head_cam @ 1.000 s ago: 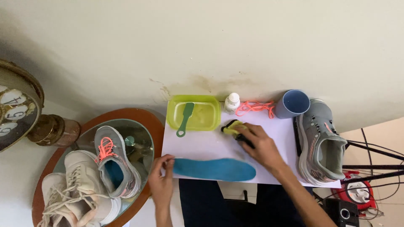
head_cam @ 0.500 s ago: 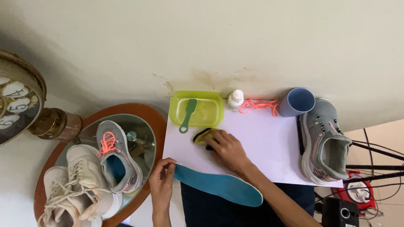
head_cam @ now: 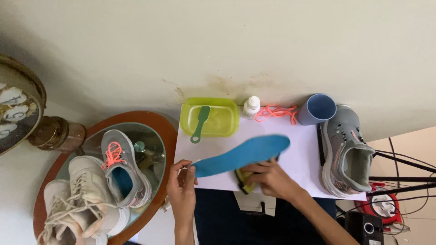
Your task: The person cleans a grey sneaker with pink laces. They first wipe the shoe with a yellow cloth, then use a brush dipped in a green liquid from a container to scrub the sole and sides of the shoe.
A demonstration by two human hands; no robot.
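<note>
My left hand pinches one end of a blue insole, which is raised and tilted over the white sheet. Under the insole's middle, my right hand grips a yellow sponge with a dark side. Behind them stands a lime green tub with a green brush resting in it.
A small white bottle, coral laces and a blue cup line the wall. A grey shoe sits at the sheet's right. On a round glass table at left lie a grey shoe with coral laces and white sneakers.
My right hand brought the sponge from the back of the sheet down toward me. The insole has swung up, its far end lifting from low right to upper right.
</note>
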